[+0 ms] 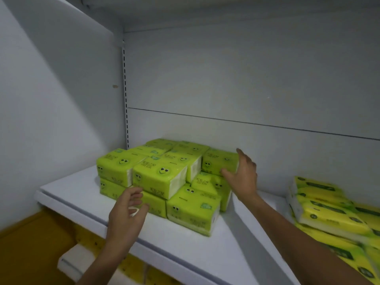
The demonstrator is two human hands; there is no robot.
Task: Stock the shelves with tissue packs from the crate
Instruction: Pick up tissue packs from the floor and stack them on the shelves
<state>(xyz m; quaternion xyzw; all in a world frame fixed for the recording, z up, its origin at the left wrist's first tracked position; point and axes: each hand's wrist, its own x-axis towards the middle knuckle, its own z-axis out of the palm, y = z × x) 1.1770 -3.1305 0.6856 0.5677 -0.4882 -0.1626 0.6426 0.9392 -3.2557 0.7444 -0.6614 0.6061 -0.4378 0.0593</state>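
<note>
Spanning the view, a white shelf (78, 194) is seen; green tissue packs (160, 175) are stacked on it 2 high at the left, and yellow packs (329, 214) are piled at the right. The right hand (244, 177) is laid, fingers straight and spread, against the end of the top right green pack (218, 161). The left hand (125, 212) is held just before the stack, fingers loosely curled, apart.

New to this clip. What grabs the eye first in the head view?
A block of lime-green tissue packs with smiley faces, stacked two high, sits left of centre on the white shelf. The right hand rests against the stack's upper right pack, and the left hand is open near its front. Slumped yellow packs lie at the right edge.
</note>
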